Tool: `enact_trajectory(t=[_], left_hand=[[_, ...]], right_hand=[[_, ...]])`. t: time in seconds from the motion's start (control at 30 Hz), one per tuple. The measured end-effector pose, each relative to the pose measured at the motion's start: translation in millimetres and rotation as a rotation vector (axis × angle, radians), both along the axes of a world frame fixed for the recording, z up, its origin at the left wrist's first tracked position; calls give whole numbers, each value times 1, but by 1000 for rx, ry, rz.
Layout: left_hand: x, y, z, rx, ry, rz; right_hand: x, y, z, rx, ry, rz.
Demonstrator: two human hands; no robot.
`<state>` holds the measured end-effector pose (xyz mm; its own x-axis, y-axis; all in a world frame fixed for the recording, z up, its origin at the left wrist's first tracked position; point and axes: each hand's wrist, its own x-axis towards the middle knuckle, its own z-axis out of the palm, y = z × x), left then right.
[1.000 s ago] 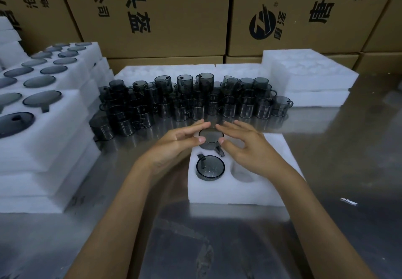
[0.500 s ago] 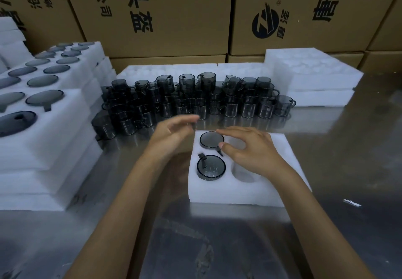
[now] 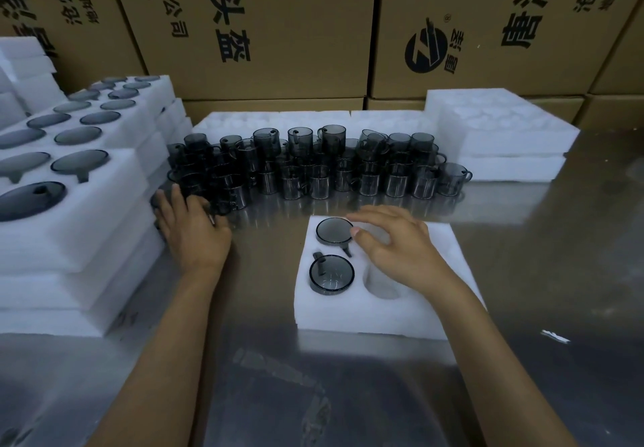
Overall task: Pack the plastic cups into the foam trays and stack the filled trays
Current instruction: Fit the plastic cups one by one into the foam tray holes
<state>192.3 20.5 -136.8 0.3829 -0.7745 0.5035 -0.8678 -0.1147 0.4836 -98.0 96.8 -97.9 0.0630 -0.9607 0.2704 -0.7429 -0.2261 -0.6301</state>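
Note:
A white foam tray point(image 3: 383, 317) lies on the metal table in front of me. Two dark see-through plastic cups sit in its left holes: the far cup point(image 3: 334, 231) and the near cup point(image 3: 331, 275). The near right hole point(image 3: 383, 284) holds nothing. My right hand point(image 3: 393, 242) hovers over the tray's right side with relaxed fingers, its thumb tip beside the far cup's rim. My left hand point(image 3: 190, 223) is stretched out to the near left end of a crowd of loose cups point(image 3: 313, 164), fingers fairly straight over the cups there, holding nothing that I can see.
Stacks of filled foam trays point(image 3: 69, 237) stand at the left, close to my left hand. Empty foam trays point(image 3: 505, 147) are piled at the back right, more foam point(image 3: 278, 119) lies behind the cups, and cardboard boxes point(image 3: 278, 28) wall off the back. Bare steel table point(image 3: 557, 272) lies to the right.
My left hand has left the tray and swung left to the loose cups. The far cup now sits in its hole, and my right hand stays over the tray.

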Motion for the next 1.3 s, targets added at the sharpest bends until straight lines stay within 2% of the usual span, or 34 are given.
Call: enact_trajectory(t=[0.1,0.17,0.23,0.3,0.33,0.4,0.47,0.63,0.73,0.87,0.97,1.03,1.13,1.3], left_hand=[[-3,4,0,17,55,27],[-5,7,2,31,57,57],[-8,9,5,22,60,65],[-10,9,8,-15,80,48],[-12,9,10,-43,90,31],[-16,10,13,-103,135,-33],[-23,12,19,-157,199,-140],[-58,19,46,-188,330,-495],[-86,31,62,-86,449,-776],[-114,51,70,123,497,-1045],[-130,60,67,237,410,-1125],[-135,62,63,263,299,-1138],[-139,61,59,284,189,-1143],[-139,57,55,297,289,-1163]], right_hand=[[-6,0,9,-58,-161,-59],[-16,3,11,-120,-67,-191],[-32,7,10,-114,124,-385],[-46,11,7,42,229,-517],[-52,10,6,140,171,-527],[-56,9,6,263,-85,-473],[-57,7,4,262,-206,-416],[-52,1,0,246,-276,-380],[-51,-1,-2,252,-308,-374],[-52,-2,-3,233,-305,-387],[-48,-1,-1,165,-219,-411],[-45,1,3,37,-185,-424],[-40,2,10,-116,-235,-351],[-32,4,13,-129,-400,-87]])
